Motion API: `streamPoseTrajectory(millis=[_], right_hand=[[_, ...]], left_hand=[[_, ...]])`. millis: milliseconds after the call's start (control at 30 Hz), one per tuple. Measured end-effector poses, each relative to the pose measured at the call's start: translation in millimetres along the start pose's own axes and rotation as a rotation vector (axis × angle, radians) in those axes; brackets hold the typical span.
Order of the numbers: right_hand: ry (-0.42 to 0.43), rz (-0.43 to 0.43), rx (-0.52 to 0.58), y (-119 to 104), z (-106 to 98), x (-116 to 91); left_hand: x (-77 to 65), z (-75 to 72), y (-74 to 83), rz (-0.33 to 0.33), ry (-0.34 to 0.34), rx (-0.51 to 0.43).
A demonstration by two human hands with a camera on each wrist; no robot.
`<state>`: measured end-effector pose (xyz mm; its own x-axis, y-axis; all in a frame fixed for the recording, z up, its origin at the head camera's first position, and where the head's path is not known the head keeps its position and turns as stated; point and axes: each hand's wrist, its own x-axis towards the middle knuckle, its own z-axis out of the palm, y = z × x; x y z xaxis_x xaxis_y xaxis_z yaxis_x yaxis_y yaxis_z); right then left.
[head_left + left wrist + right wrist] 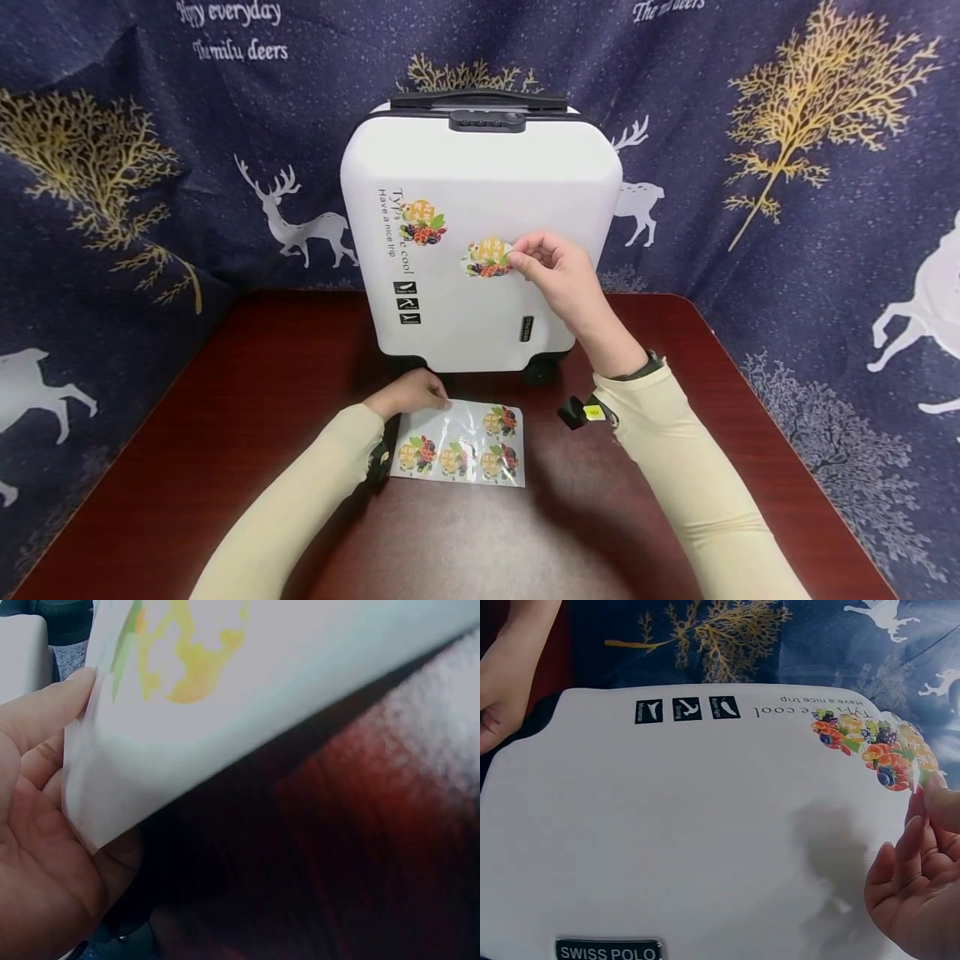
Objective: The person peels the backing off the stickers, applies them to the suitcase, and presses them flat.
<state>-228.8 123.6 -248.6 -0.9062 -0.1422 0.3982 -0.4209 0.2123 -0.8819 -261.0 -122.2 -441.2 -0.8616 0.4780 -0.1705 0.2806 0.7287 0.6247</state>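
A white suitcase stands upright on the table. In front of its face my right hand pinches a fruit sticker by its right edge, between thumb and index finger. The right wrist view shows the pinched sticker overlapping another fruit sticker that lies on the suitcase over its printed lettering. Low in front of the suitcase, my left hand grips the upper left corner of a sticker sheet. In the left wrist view the thumb lies over the sheet's edge, with the other fingers behind.
The dark red table spreads around the suitcase. Behind it hangs a dark blue cloth with white deer and golden trees. Black wheels are under the suitcase, and a black strap end dangles from my right wrist.
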Motion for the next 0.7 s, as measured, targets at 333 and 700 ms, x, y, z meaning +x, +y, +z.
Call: streamPoseTrajectory(millis=[333, 700], right_hand=[[0.023, -0.028, -0.021, -8.7, -0.5, 4.4], [0.110, -0.060, -0.081, -9.5, 2.2, 10.3]], left_hand=[[-0.8, -0.9, 1.5, -0.008, -0.007, -0.002], [-0.1, 1.4, -2.0, 0.017, -0.009, -0.003]])
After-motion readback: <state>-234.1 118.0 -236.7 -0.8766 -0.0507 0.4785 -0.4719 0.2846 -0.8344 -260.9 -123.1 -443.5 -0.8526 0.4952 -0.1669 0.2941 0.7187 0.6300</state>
